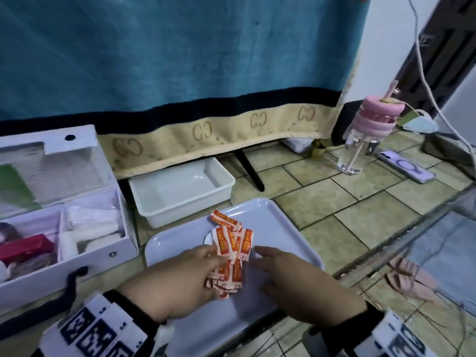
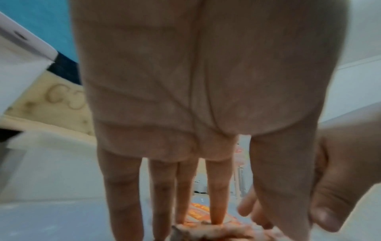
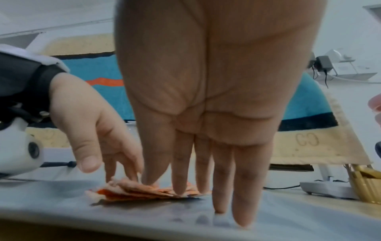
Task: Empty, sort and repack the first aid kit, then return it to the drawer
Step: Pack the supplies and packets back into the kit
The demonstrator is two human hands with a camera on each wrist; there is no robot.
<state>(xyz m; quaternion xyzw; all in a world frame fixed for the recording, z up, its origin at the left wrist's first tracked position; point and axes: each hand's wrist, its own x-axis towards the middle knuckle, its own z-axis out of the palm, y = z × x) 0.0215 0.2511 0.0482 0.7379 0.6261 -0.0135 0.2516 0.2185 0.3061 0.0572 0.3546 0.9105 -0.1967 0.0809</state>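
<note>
A loose pile of orange-and-white plaster packets [image 1: 230, 253] lies on a pale tray [image 1: 288, 228] on the tiled floor. My left hand [image 1: 206, 256] reaches from the left with straight fingers [image 2: 214, 212] pressing down on the packets [image 2: 198, 213]. From the right, my right hand [image 1: 262, 253] has its fingers [image 3: 224, 187] straight, tips on the tray [image 3: 299, 212] and against the pile's edge [image 3: 132, 190]. The white first aid kit [image 1: 85, 264] stands open at the left, holding white gauze rolls [image 1: 92, 222] and a red box [image 1: 23, 249].
An empty white tub [image 1: 219, 186] sits behind the tray, under a hanging blue blanket [image 1: 180, 60]. At the back right stand a clear bottle with a pink lid [image 1: 365, 140] and a phone [image 1: 404, 170]. A glass tabletop edge [image 1: 401, 235] runs along the right.
</note>
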